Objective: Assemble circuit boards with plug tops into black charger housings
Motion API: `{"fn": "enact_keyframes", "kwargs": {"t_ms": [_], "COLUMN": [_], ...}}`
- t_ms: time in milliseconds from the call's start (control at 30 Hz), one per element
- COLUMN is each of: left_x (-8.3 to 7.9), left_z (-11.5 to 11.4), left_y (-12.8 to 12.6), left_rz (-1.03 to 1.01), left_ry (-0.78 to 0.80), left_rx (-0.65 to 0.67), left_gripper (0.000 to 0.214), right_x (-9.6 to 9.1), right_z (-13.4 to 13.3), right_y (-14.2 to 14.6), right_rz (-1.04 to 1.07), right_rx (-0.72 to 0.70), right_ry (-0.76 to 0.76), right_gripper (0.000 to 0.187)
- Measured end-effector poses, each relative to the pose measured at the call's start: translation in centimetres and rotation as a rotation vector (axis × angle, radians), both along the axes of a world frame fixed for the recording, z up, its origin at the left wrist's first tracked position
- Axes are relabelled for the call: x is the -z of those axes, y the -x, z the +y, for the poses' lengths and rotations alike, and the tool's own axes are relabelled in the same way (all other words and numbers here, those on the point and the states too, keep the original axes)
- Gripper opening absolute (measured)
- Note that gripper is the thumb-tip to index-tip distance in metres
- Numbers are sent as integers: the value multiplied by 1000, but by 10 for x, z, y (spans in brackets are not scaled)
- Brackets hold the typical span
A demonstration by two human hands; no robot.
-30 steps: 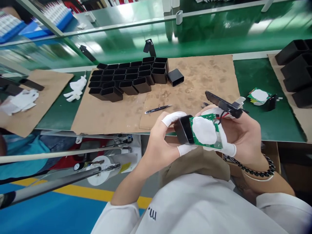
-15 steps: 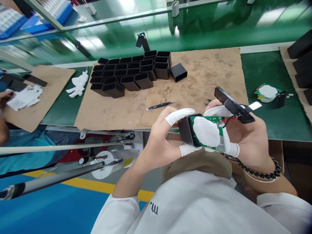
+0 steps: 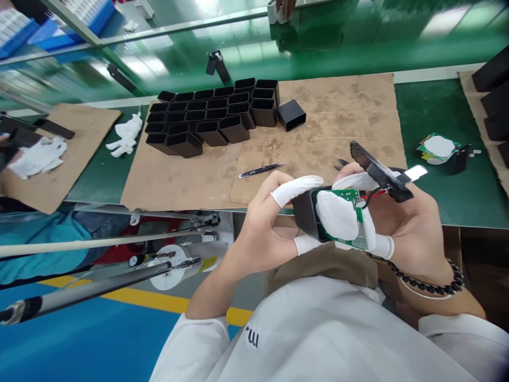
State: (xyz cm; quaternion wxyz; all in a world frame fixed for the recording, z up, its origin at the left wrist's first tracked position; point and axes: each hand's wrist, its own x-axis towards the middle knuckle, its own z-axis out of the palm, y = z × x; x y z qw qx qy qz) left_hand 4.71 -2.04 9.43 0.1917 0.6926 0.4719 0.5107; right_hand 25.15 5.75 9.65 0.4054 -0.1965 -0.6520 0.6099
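Observation:
My left hand (image 3: 266, 228), with white finger cots on some fingers, is closed around a black rectangular housing (image 3: 308, 215). A green circuit board (image 3: 360, 241) bearing a white putty-like pad (image 3: 339, 215) sits partly inside the housing's right-facing mouth. My right hand (image 3: 413, 228), also in finger cots, grips the board's outer end. A black end cap (image 3: 377, 170) hangs off the board on red and black wires, tilted over my right hand, with a pale tab (image 3: 413, 174) sticking out. Tweezers (image 3: 262, 170) lie on the cardboard just beyond my hands.
Several black housings (image 3: 199, 114) stand in rows on the cardboard (image 3: 338, 106), one lying apart (image 3: 292, 115). Another circuit board (image 3: 439, 147) with a white pad rests on the green bench at right. A white glove (image 3: 126, 133) lies at left. A person's hand (image 3: 285, 9) shows at the back.
The board looks slightly deeper in the housing as my left hand shifts a little right. Another person's hand has appeared at the back; the one at far left has mostly gone from view.

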Motion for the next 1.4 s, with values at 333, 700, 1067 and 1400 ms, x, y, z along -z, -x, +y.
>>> {"fn": "enact_keyframes", "kwargs": {"t_ms": [333, 700, 1067, 1400], "left_x": [0, 3, 13, 25], "left_z": [1, 3, 8, 16], "left_y": [1, 1, 2, -2], "left_rz": [23, 27, -10, -90], "left_ry": [-28, -38, -84, -115], "left_rx": [23, 23, 24, 53], "left_gripper": [64, 63, 52, 55], "right_x": [-1, 6, -3, 1], "right_z": [0, -3, -9, -2], "right_y": [2, -1, -3, -5], "right_rz": [0, 7, -126, -146], "right_rx": [0, 22, 82, 93], "right_ry": [-13, -30, -187, -416], "right_gripper": [56, 68, 51, 36]}}
